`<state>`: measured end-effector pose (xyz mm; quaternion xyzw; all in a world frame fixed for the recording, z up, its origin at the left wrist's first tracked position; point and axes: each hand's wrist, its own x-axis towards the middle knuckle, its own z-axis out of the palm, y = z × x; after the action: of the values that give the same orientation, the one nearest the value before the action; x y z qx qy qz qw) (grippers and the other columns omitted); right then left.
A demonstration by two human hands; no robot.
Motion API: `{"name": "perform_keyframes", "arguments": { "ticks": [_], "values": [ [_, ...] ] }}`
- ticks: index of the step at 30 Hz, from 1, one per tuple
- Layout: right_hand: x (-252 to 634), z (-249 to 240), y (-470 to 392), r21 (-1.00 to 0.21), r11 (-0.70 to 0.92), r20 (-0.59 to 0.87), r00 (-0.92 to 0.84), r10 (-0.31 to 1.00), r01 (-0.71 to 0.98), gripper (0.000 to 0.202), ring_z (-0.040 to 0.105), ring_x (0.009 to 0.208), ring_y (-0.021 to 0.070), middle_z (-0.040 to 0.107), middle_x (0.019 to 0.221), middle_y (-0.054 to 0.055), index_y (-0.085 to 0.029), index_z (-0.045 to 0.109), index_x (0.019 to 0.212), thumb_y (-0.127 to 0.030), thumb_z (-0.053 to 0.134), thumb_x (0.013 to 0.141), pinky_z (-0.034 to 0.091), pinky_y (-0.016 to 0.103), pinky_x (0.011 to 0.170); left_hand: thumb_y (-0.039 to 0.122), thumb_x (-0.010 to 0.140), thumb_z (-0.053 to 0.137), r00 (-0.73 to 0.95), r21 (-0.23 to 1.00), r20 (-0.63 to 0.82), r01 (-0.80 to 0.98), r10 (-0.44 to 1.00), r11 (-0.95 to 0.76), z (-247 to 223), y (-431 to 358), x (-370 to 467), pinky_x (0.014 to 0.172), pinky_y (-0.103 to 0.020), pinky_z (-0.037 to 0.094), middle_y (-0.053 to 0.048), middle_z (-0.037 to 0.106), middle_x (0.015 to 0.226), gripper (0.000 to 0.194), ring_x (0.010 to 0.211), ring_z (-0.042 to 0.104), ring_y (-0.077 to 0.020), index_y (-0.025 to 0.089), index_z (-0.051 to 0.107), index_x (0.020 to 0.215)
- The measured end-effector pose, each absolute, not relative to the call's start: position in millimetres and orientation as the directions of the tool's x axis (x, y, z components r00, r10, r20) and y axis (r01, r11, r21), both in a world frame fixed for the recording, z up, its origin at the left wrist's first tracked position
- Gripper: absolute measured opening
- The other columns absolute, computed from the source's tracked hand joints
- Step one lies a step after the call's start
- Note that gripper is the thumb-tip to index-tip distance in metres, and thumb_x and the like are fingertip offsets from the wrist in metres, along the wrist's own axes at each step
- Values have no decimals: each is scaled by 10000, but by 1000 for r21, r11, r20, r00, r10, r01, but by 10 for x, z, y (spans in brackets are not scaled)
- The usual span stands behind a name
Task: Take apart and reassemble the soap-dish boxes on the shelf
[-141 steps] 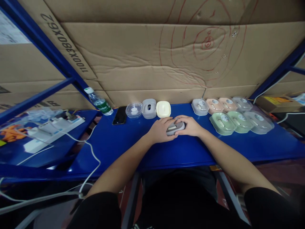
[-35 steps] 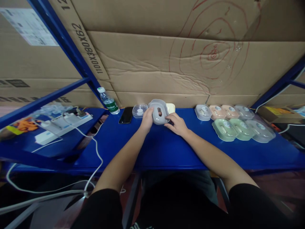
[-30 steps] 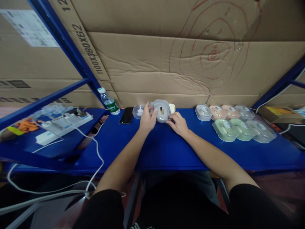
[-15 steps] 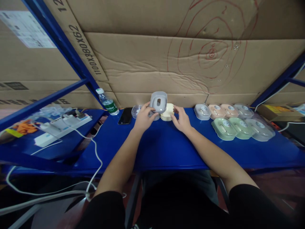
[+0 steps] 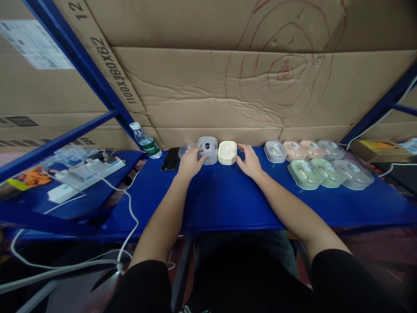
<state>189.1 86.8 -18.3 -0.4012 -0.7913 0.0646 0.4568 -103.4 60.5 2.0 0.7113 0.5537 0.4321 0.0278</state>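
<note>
My left hand point(image 5: 190, 162) is at the left side of a stack of grey plastic lids, thumb and fingers on the edge of the top grey lid point(image 5: 213, 142), which has a dark oval slot. Right beside it stands a short stack of cream square lids point(image 5: 227, 150). Against that stack's right side, my right hand point(image 5: 249, 161) rests with thumb and fingers apart, holding nothing. Partly hidden behind my left hand is a clear plastic container point(image 5: 184, 151).
A black phone point(image 5: 170, 159) and a water bottle point(image 5: 148, 142) stand at the left. Several lidded boxes in grey, pink and green point(image 5: 305, 174) line the right of the blue table point(image 5: 228, 204). A white power strip point(image 5: 86, 178) lies far left; cardboard point(image 5: 182, 87) walls the back.
My left hand has lowered the grey lid from a tilted, raised position onto the grey stack. The cream stack now shows fully. My right hand has hardly moved.
</note>
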Motion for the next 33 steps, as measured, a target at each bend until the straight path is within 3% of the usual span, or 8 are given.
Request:
{"name": "perform_keyframes", "arguments": {
  "ticks": [8,13,19,24,33],
  "values": [
    [1898,-206,892,-484,655,650,-262,713,580,478,628,1180,327,640,1297,168,-197,548,1389,-339,598,935,523,501,1018,345,815,787,-32,442,563,856,826,-268,4,607,-1024,1123,-663,337,-156,768,1137,286,1128,688,-403,235,725,1073],
    [1892,-214,892,-478,657,648,-272,712,583,489,625,1191,325,631,1306,177,-176,550,1393,-343,595,936,517,492,1031,482,801,809,-58,441,569,863,820,-245,25,597,-1016,1114,-629,364,-129,791,961,307,1039,710,-379,238,748,978],
    [1892,-235,912,-470,657,653,-268,708,590,494,630,1184,333,635,1299,161,-207,542,1395,-349,602,926,537,519,1011,410,926,700,-66,278,373,959,925,-44,213,460,-910,1179,-522,340,-104,778,1164,302,1206,673,-318,240,707,1176],
    [1892,-233,909,-462,659,651,-278,707,594,497,632,1174,330,634,1285,164,-195,541,1397,-358,601,932,536,514,1019,351,919,721,-70,285,405,957,912,-53,261,429,-887,1166,-504,368,-101,762,1231,292,1229,669,-313,237,708,1187],
    [1885,-205,884,-466,653,639,-284,715,597,501,627,1194,325,632,1303,168,-181,540,1400,-339,592,927,526,500,1032,372,926,713,-64,270,397,962,916,-50,229,450,-903,1152,-514,384,-114,776,1175,315,1198,686,-324,222,710,1202]
  ]
}}
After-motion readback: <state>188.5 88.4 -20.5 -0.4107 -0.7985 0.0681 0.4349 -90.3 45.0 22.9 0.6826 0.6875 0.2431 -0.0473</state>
